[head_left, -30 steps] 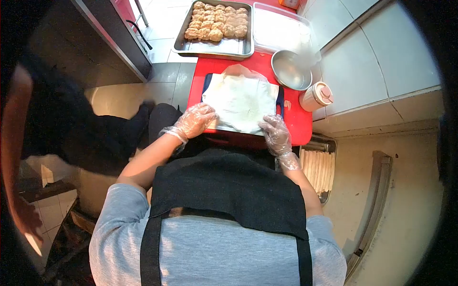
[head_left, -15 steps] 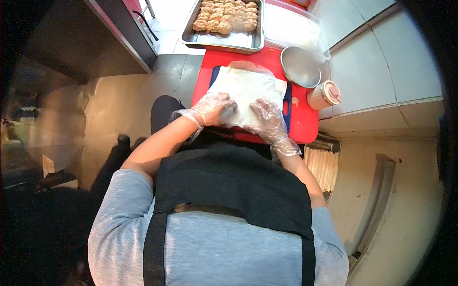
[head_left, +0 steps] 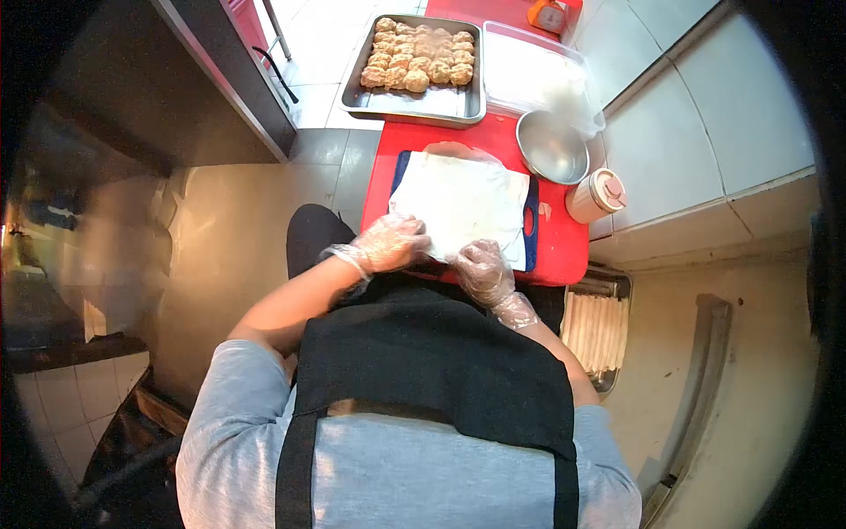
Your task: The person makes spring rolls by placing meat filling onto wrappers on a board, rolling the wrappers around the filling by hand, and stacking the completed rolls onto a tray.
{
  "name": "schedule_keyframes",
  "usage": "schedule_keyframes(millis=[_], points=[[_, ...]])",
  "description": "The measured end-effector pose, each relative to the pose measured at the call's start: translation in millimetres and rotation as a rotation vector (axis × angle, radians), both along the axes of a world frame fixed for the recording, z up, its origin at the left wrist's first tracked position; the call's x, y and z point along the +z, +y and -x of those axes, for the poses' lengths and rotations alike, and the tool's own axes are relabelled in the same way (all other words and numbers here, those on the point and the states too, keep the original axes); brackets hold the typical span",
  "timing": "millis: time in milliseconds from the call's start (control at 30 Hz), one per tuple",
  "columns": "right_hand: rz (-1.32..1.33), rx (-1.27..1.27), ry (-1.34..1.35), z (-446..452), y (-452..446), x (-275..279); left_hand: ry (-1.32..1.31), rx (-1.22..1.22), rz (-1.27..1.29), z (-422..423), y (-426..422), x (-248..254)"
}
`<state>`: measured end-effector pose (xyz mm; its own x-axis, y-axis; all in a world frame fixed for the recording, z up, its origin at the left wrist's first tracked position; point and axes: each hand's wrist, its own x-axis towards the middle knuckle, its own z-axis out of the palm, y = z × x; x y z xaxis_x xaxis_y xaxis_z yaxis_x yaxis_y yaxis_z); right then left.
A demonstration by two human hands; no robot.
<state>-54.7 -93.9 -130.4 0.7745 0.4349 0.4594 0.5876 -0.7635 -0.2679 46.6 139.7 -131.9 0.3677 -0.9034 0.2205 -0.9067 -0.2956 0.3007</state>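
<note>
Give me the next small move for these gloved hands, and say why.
Probably lift the near edge of the white sheet slightly: the left hand and right hand both have curled fingers at that edge, and the sheet lies largely flat on the blue board.

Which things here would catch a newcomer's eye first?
Probably the bright red tabletop, with thin white floppy sheets on a dark blue board near its front edge. The left hand and right hand, in clear plastic gloves, are at the sheets' near edge. Beyond, at the far left, a rectangular metal tray holds rows of lumpy golden-brown balls.
</note>
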Motion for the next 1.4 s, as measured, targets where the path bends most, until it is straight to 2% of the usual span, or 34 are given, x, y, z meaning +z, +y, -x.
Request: schedule_keyframes(millis=[67, 100, 200, 267, 333, 433, 467, 533, 633, 733, 767, 867, 900, 1000, 1033, 1067, 1100, 1133, 1200, 1233, 1333, 1367, 1400], points=[[0.001, 0.019, -0.006, 3, -4, -4, -0.034, 0.020, 0.007, -4, 18, 5], [0.007, 0.014, -0.012, 4, -3, -3, 0.096, 0.060, -0.061, -6, 21, 16], [0.013, 0.000, -0.022, 7, 1, -4, 0.058, 0.144, -0.211, -5, 3, 35], [0.003, -0.012, -0.026, 5, 0, -8, 0.079, 0.130, -0.175, -5, -32, 16], [0.006, -0.061, -0.001, 6, 3, -7, -0.052, -0.087, -0.111, -7, -74, -22], [0.009, -0.080, 0.040, 6, 1, -5, -0.107, 0.209, -0.210, -12, -72, 3], [0.004, -0.076, 0.059, 7, 2, -5, -0.004, 0.291, -0.246, -23, -57, -13], [-0.001, -0.084, 0.074, 6, 1, -3, 0.046, 0.493, -0.354, -36, -37, -4], [-0.034, -0.127, 0.067, 9, 4, -6, 0.128, 0.635, -0.314, -45, -19, -2], [-0.056, -0.153, 0.046, 11, 9, -1, 0.171, 0.654, -0.259, -55, -12, -10], [-0.038, -0.129, 0.054, 9, 6, 0, 0.110, 0.670, -0.100, -57, -9, -14], [0.001, -0.048, 0.065, -2, -6, 11, 0.131, 0.687, 0.026, -72, 2, -19], [0.011, -0.018, 0.072, -5, -11, 24, 0.084, 0.648, 0.161, -72, 4, -19], [0.137, -0.007, 0.070, -8, -43, 56, 0.069, 0.709, 0.014, -46, -1, -13], [0.143, -0.014, 0.049, -7, -56, 58, 0.117, 0.761, 0.014, -36, -7, -7], [0.150, -0.023, 0.030, -4, -69, 59, 0.241, 0.761, -0.094, -28, -12, 4], [0.159, -0.031, 0.011, -1, -80, 60, 0.153, 0.739, -0.074, -14, -12, 5], [0.153, -0.065, 0.066, 4, -89, 56, 0.065, 0.716, -0.052, -4, -13, 5], [0.141, -0.130, 0.175, 16, -96, 51, 0.062, 0.683, -0.109, -6, -14, 20], [0.019, -0.142, 0.271, 22, -102, 51, 0.060, 0.667, -0.138, -7, -14, 24], [-0.212, -0.272, 0.303, 27, -118, 23, 0.142, 0.613, -0.045, -46, -19, 20], [-0.354, -0.400, 0.343, 27, -116, 15, 0.157, 0.630, -0.038, -60, -29, 19], [-0.324, -0.569, 0.372, 25, -107, 21, 0.174, 0.647, -0.032, -71, -43, 17]])
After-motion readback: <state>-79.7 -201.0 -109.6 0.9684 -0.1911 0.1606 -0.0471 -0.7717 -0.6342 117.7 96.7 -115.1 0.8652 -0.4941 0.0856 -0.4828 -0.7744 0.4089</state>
